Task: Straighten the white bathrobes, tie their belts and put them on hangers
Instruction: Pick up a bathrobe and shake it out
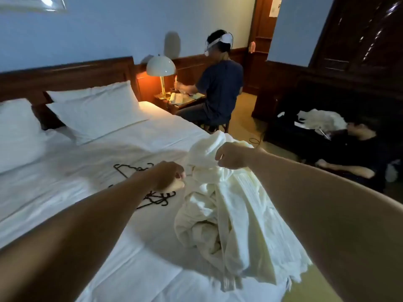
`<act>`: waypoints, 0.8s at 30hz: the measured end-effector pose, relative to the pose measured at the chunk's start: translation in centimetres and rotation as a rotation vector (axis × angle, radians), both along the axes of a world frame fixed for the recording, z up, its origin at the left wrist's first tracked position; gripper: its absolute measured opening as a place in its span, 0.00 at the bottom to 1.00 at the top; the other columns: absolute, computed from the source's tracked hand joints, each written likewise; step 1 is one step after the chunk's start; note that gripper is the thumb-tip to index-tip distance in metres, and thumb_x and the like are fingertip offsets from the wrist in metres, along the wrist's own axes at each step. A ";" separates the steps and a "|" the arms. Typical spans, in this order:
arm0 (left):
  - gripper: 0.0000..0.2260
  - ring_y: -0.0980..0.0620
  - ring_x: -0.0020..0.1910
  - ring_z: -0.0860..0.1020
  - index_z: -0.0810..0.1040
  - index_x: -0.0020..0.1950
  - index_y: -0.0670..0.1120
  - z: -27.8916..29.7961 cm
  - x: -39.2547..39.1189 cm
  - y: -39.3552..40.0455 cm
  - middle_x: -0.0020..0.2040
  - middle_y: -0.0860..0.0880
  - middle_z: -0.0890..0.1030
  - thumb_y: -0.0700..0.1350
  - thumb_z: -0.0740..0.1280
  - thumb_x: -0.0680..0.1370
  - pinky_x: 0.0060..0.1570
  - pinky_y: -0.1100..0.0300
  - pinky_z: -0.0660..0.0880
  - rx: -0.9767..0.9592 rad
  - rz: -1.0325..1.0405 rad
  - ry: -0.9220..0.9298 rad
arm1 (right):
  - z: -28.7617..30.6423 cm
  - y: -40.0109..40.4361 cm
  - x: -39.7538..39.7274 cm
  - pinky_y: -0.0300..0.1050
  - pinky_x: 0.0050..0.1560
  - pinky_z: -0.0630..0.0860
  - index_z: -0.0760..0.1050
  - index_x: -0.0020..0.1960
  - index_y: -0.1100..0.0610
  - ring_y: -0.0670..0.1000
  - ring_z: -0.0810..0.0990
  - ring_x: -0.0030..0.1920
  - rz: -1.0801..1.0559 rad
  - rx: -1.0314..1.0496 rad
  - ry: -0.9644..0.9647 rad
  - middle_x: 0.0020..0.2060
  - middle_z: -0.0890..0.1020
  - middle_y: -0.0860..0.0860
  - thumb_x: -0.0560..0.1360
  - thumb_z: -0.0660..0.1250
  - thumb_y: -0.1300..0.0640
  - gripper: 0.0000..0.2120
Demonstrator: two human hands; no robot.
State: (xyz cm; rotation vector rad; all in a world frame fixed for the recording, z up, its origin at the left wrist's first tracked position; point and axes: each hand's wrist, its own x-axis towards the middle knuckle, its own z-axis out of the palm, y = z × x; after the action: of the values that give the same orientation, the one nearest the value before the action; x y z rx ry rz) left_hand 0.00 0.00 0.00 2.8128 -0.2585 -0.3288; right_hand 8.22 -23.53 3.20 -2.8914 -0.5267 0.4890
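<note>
While beside the bed's edge point(218, 136), bathrobe point(229, 203) in both hands' grip.

Bed point(65, 182), white sheet, dark wooden headboard across the upper left of the frame. Lying on it: two white pillows point(91, 110) at the left against the headboard; a loose scatter of black hangers point(130, 168) at the frame's centre; a crumpled white bathrobe point(235, 214) right of centre, heaped on the sheet with its lower part trailing over the bed's near right edge.
</note>
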 end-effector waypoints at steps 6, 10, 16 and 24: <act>0.20 0.49 0.59 0.77 0.74 0.70 0.52 -8.4 8.2 -9.6 0.65 0.50 0.78 0.48 0.68 0.77 0.57 0.54 0.76 -0.176 0.210 0.118 | -10.7 -9.5 5.9 0.56 0.63 0.76 0.62 0.77 0.51 0.59 0.75 0.64 -0.173 0.034 0.055 0.71 0.70 0.54 0.75 0.61 0.61 0.31; 0.37 0.39 0.71 0.66 0.56 0.78 0.54 -12.1 12.2 -12.9 0.80 0.45 0.53 0.56 0.70 0.73 0.64 0.43 0.72 -0.170 0.494 -0.067 | -15.8 -11.8 8.3 0.65 0.65 0.69 0.46 0.80 0.48 0.64 0.68 0.69 -0.311 0.097 -0.058 0.81 0.44 0.55 0.76 0.65 0.56 0.39; 0.54 0.35 0.79 0.51 0.45 0.81 0.56 -11.7 17.9 -14.5 0.82 0.42 0.40 0.61 0.77 0.67 0.70 0.33 0.62 -0.038 0.506 -0.519 | -16.6 -13.3 12.7 0.65 0.66 0.63 0.38 0.81 0.43 0.61 0.63 0.71 -0.309 0.040 -0.271 0.76 0.62 0.54 0.76 0.70 0.45 0.48; 0.19 0.41 0.52 0.78 0.67 0.66 0.56 -13.3 15.3 -14.4 0.54 0.48 0.79 0.50 0.66 0.77 0.52 0.45 0.75 0.005 0.457 -0.102 | -17.0 -13.0 9.0 0.55 0.51 0.59 0.78 0.57 0.47 0.58 0.70 0.55 -0.188 0.106 -0.296 0.44 0.75 0.49 0.76 0.56 0.59 0.16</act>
State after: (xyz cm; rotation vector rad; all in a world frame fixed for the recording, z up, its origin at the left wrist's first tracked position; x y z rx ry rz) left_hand 15.34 -14.42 -13.26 2.7890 0.3619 -0.0805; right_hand 17.26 -36.49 -13.82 -2.8852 -0.3028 0.0048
